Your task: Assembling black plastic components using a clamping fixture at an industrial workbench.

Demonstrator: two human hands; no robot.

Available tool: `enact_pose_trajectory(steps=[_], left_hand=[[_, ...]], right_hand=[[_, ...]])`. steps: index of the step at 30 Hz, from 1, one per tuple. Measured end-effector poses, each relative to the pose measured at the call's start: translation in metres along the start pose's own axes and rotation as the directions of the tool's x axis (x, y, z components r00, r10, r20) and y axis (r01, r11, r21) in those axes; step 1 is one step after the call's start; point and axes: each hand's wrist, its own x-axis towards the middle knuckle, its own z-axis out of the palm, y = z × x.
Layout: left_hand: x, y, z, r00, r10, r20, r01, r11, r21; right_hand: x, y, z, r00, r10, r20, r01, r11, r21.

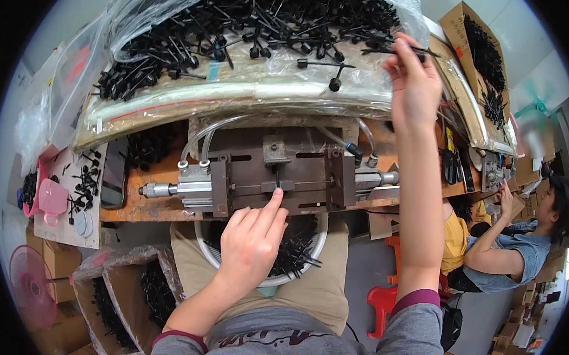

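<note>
1. A black stemmed plastic piece [379,51] is pinched by the right hand [414,86].
2. A dark block [287,185] is touched by the left hand [249,239], forefinger extended.
3. Black pieces [294,250] are held in a round white basin [323,240].

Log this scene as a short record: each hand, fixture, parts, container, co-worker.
Left hand: index fingertip on a small dark block at the fixture's middle
Right hand: pinching a black part near the pile
Fixture: dark metal, silver cylinder at each side
Pile: black stemmed parts, beyond the fixture
Container: white-rimmed, at the lap, holding black parts
Co-worker: at right, denim-blue top
</note>
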Motion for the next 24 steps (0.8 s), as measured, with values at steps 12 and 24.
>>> enact_pose_trajectory(steps=[12, 24], left_hand=[[0.003, -0.002, -0.003, 0.997, -0.016, 0.072, 0.014, 1.0, 0.016], [0.007, -0.002, -0.005, 0.994, -0.048, 0.103, 0.044, 0.998, 0.035]], right_hand=[[-0.143, -0.072, -0.016, 0.894, 0.406, 0.19, -0.329, 0.882, -0.339], [-0.182, -0.041, -0.028, 0.611, 0.763, 0.209, -0.657, 0.636, -0.404]])
